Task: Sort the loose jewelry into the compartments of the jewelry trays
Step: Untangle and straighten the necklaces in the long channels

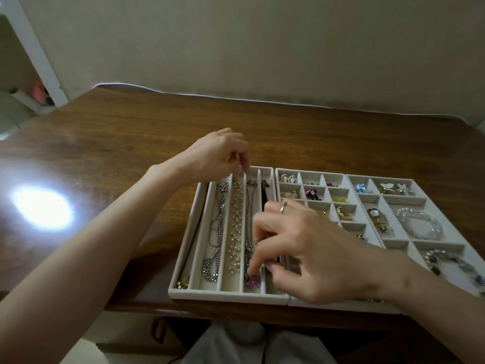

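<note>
Brown wooden table point(110, 143) runs up to a pale wall, with a bright patch of glare point(43, 210) on the wood to the left of the long-slot tray point(228, 295). That grey tray sits at the near edge of the table. Its slots hold, from the left, a small gold flower piece point(183, 281), a heavy silver chain point(217, 232), a pearl string point(236, 227), a thin necklace point(248, 206) ending in a pink flower pendant point(253, 281), and a dark piece point(265, 191).

The left hand point(217, 158) hangs over the tray's far end, fingers curled with thumb and forefinger brought together above the thin necklace's slot; whether they hold the chain cannot be told. The right hand point(309, 248), wearing a ring point(283, 206), reaches over the tray's near end. Its forefinger touches the thin necklace just above the pendant, the thumb apart from it, gripping nothing. This hand hides the tray's rightmost slot and the near part of the small-square tray point(312, 175) touching the right side. Beyond that lies a third tray point(367, 197) with a pearl bracelet point(420, 222).
</note>
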Demonstrator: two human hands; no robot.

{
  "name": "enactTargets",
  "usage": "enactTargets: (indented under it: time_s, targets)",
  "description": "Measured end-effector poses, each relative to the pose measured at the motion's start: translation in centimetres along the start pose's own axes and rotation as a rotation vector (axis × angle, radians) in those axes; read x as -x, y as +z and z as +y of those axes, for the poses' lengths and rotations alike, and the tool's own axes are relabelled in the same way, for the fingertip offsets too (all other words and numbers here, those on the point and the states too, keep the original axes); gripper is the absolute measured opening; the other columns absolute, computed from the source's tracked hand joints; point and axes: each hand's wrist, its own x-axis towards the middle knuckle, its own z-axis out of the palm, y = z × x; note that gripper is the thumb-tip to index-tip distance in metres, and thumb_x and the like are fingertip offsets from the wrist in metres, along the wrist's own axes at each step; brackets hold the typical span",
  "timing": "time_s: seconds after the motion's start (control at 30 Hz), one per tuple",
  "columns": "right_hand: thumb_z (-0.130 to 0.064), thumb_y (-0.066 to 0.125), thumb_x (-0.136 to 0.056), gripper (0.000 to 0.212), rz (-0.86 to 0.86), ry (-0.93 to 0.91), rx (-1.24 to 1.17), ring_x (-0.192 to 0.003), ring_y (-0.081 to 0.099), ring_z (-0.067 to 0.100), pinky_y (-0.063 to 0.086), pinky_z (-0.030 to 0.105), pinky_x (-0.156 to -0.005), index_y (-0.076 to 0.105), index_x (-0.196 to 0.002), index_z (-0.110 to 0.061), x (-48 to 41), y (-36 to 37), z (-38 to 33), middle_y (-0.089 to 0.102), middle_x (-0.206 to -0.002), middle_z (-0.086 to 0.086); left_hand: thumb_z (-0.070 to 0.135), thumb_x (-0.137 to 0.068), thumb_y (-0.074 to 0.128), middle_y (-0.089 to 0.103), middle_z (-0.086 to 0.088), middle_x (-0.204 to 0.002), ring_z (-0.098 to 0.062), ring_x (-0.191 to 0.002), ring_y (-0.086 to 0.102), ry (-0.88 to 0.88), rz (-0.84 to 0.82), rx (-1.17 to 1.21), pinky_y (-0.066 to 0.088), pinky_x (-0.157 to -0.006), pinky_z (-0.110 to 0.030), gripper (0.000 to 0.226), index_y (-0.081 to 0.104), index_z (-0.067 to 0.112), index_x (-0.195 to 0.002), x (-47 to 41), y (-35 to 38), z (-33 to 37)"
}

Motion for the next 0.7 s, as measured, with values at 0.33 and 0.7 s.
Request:
enactTargets:
  time_s: [0.33, 0.7]
  targets:
    - [-0.023, 0.051, -0.079, 0.025, -0.024, 0.052, -0.030, -0.079, 0.040, 0.004, 0.028, 0.016, -0.075, 0.073, -0.086, -0.030, -0.1, 0.1, 0.0, 0.049, -0.081, -0.010, -0.001, -0.078, 0.049, 0.039, 0.022, -0.085, -0.005, -0.087, 0.032, 0.052, -0.164, -0.123, 0.031, -0.086, -0.030, 0.042, 0.069, 0.034, -0.089, 0.0, 0.6, 0.0]
    - [-0.025, 0.043, -0.076, 0.031, -0.027, 0.072, -0.063, -0.077, 0.039, 0.004, 0.026, 0.012, -0.075, 0.074, -0.081, -0.028, -0.4, 0.2, -0.1, 0.047, -0.079, -0.010, 0.001, -0.074, 0.058, 0.056, 0.001, -0.102, -0.023, -0.096, 0.045, 0.165, 0.024, -0.421, 0.033, -0.079, -0.033, 0.034, 0.072, 0.026, -0.092, 0.2, 1.5, 0.0]
